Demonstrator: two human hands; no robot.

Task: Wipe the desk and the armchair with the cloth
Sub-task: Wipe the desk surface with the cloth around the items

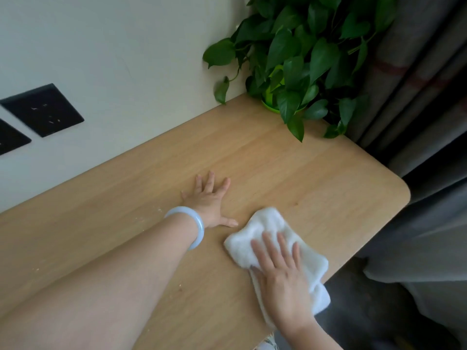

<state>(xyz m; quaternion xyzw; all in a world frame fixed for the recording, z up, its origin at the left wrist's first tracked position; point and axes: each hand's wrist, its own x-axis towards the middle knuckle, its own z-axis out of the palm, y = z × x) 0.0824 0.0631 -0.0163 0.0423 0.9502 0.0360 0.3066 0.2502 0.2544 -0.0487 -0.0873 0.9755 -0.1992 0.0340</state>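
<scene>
- Nearest to us, our left forearm stretches across the surface [278, 160], a pale bangle [192, 224] on the wrist, and our left hand [209, 200] lies flat on the wood with its fingers [210, 178] spread wide, holding nothing (we judge it a brace for leaning in).
- Our right hand [283, 276] presses palm-down on the white cloth [262, 236], fingers laid out fairly wide over it and pinning it to the wood, not gripping it.
- We see the cloth bunched near the front right edge of the surface, one end hanging just over that edge.
- We judge the wiping of the surface to be under way: pale crumbs [149, 215] dot the wood to the left of our left arm, so that stretch looks undone, while the wood around the cloth looks clean.
- We also reckon the far corner under the potted plant [303, 59] is awkward, since its leaves droop onto the wood there.
- We cannot see the armchair at all, so that half of the job seems wholly ahead of us.
</scene>
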